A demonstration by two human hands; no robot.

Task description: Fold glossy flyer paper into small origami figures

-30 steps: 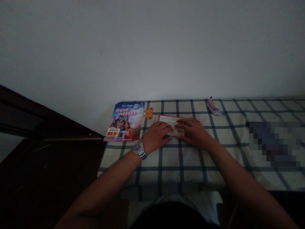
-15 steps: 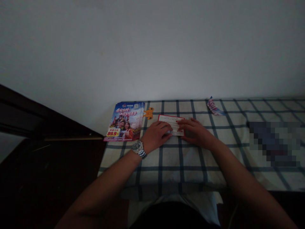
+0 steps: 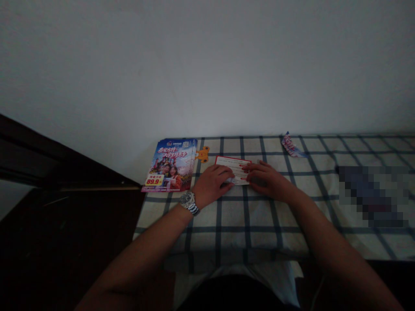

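Observation:
A small sheet of paper with a red border and printed lines (image 3: 238,165), which looks like a folded flyer, lies flat on the checked cloth. My left hand (image 3: 215,183), a metal watch on its wrist, bends its fingers over the paper's left part and holds it. At the right edge my right hand (image 3: 267,180) closes thumb and fingers on the same paper; the fingertips partly cover it. Left of my left hand lies a stack of colourful flyers (image 3: 170,166). An orange bear-shaped piece (image 3: 203,154) sits beside the stack.
The checked cloth (image 3: 233,216) covers a table set against a pale wall (image 3: 207,69). A torn or curled strip of printed paper (image 3: 291,146) lies at the back right. Farther right is a blurred-out dark object (image 3: 369,194). Dark furniture or a door (image 3: 39,160) stands left.
My right hand's fingers have drawn back slightly to the right and curled in at the paper's right edge, uncovering more print. My left hand has stayed in place.

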